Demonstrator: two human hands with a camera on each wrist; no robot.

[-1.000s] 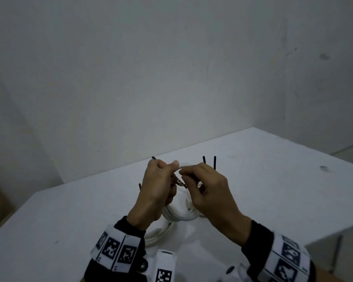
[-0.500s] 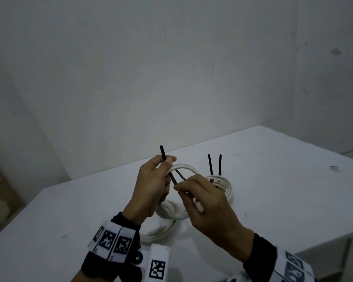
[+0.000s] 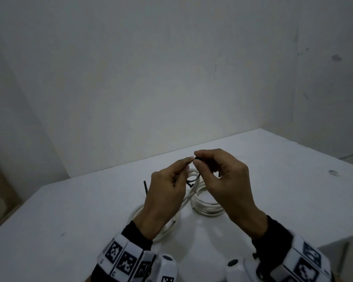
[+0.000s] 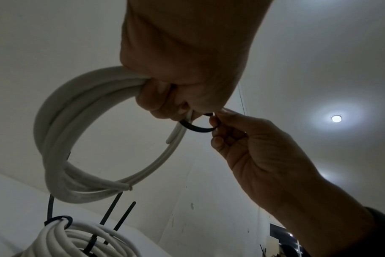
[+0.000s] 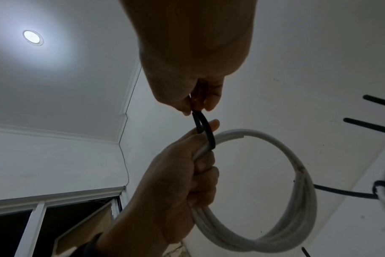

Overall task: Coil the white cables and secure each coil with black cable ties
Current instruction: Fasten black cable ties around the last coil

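Observation:
My left hand (image 3: pixel 184 165) grips a small coil of white cable (image 4: pixel 62 139) lifted above the table. A black cable tie (image 4: pixel 196 127) loops round the coil's strands beside my left fingers. My right hand (image 3: pixel 197 159) pinches the tie's end between thumb and forefinger, right against my left thumb. From the right wrist view the black cable tie (image 5: pixel 203 128) runs from my right fingertips down to the coil (image 5: pixel 297 191) in my left hand (image 5: pixel 187 173).
A tied white coil (image 3: pixel 207 208) lies on the white table (image 3: pixel 283 180) below my hands, with black tie tails (image 4: pixel 119 213) sticking up. More white cable (image 3: pixel 165 231) lies under my left wrist, with a black tie tail (image 3: pixel 145 187) upright beside it. A wall stands close behind.
Both hands have risen and come together. The tie's tail stuck up from my left hand; now it is looped over and my right hand pinches its end.

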